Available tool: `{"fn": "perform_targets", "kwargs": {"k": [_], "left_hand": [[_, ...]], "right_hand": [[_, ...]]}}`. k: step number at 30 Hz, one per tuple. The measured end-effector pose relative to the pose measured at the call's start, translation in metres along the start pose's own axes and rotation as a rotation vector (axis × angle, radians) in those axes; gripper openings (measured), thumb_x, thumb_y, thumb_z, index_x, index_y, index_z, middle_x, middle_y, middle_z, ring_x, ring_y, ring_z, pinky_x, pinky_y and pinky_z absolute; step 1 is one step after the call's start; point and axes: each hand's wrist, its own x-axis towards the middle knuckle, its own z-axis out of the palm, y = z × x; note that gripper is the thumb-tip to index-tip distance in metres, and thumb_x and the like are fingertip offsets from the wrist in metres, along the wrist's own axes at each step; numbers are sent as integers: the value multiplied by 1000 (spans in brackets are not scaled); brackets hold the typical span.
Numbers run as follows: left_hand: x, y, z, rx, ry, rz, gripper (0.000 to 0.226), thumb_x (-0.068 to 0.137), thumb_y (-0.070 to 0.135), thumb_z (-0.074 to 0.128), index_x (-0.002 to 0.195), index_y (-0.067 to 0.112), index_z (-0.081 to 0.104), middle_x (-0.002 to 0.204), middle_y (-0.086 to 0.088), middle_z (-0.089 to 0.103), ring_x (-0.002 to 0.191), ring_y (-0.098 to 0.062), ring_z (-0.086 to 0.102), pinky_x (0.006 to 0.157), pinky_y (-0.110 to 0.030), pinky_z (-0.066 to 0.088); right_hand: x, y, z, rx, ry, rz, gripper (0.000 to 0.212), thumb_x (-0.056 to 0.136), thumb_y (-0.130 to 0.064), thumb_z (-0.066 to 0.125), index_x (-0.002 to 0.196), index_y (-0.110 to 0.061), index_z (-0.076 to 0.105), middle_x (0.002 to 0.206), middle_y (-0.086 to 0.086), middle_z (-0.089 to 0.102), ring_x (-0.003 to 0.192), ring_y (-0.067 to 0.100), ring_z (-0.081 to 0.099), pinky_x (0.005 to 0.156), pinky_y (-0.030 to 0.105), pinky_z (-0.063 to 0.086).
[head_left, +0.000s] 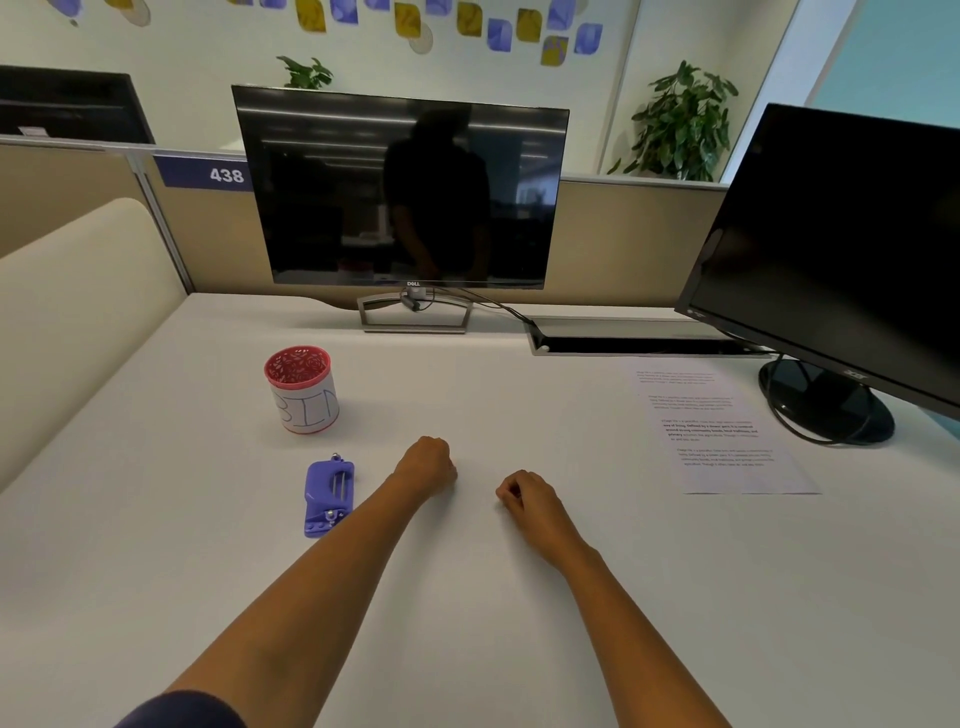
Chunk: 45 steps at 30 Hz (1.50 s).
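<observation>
Both my hands rest on the white desk (467, 597) with fingers curled into loose fists and nothing visible in them. My left hand (427, 464) lies near the desk's middle, a little right of a purple plastic tool (329, 491) with metal pins that lies flat. My right hand (524, 496) sits a short way to the right, apart from the left. Behind the purple tool stands a red lattice cup (301, 389) wrapped in white paper lettered "BIN". A printed sheet of paper (722, 426) lies flat at the right.
A Dell monitor (402, 189) stands at the back centre, a second black monitor (841, 260) with its round base (826, 402) and cables at the right. A cable slot (634, 344) runs along the desk's back. A beige partition closes the left side.
</observation>
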Motion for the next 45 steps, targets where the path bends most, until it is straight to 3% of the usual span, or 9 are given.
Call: {"fn": "perform_targets", "kwargs": {"k": [3, 7, 17, 21, 26, 29, 33, 38, 45], "left_hand": [[-4, -1, 3, -42, 32, 26, 12, 87, 13, 49, 80, 4, 52, 68, -3, 44, 75, -21, 48, 63, -26, 37], [-8, -6, 4, -213, 93, 10, 8, 84, 10, 53, 82, 7, 46, 84, -10, 50, 71, -22, 47, 60, -26, 36], [-15, -27, -31, -516, 300, -79, 29, 80, 0, 58, 60, 18, 47, 64, 1, 57, 70, -21, 60, 54, -19, 43], [-18, -41, -59, -667, 388, -103, 5, 81, 2, 63, 85, 2, 66, 84, -16, 71, 71, -23, 65, 67, -25, 53], [-19, -64, -101, -765, 511, -76, 21, 85, 1, 59, 103, -5, 68, 99, -17, 70, 77, -22, 62, 66, -14, 50], [-17, -79, -126, -731, 579, -126, 24, 86, 7, 60, 108, -1, 66, 107, -14, 67, 90, -23, 62, 84, -24, 46], [-10, -99, -154, -622, 658, -166, 25, 85, 14, 63, 106, 2, 69, 113, -16, 68, 108, -28, 60, 87, -30, 48], [3, -116, -174, -569, 657, -187, 23, 84, 11, 64, 104, 2, 71, 110, -17, 69, 105, -28, 63, 93, -40, 52], [21, -132, -176, -435, 579, -207, 21, 85, 7, 61, 103, 1, 70, 109, -18, 68, 99, -30, 65, 85, -35, 53]], "right_hand": [[1, 1, -2, 112, 26, 47, 6, 95, -18, 47, 91, -17, 50, 94, 0, 56, 80, 11, 54, 71, 14, 40], [2, 0, -6, 391, 66, 135, 6, 93, -12, 50, 91, -9, 54, 87, 2, 63, 71, 6, 60, 62, 10, 50], [16, -26, 2, 614, 202, 167, 10, 85, -4, 62, 92, 3, 62, 83, 7, 69, 71, 13, 68, 61, 12, 53], [28, -55, 4, 686, 221, 118, 11, 84, -5, 64, 95, -5, 61, 82, 7, 68, 72, 16, 68, 64, 12, 54], [53, -98, 8, 720, 200, 60, 15, 85, -7, 63, 99, -9, 69, 86, 5, 70, 79, 18, 69, 75, 17, 55], [72, -131, 13, 702, 201, 44, 20, 86, -8, 63, 105, -6, 69, 92, 4, 69, 82, 17, 67, 78, 19, 55], [97, -175, 22, 636, 229, -3, 22, 86, -9, 63, 106, -4, 68, 94, 6, 68, 81, 16, 66, 83, 24, 54], [127, -215, 42, 517, 239, -41, 20, 86, -10, 63, 103, -1, 68, 97, 15, 71, 78, 16, 65, 79, 24, 54], [158, -245, 77, 150, 198, -94, 18, 89, -9, 58, 100, -3, 70, 102, 14, 70, 91, 23, 65, 82, 26, 49]]}}
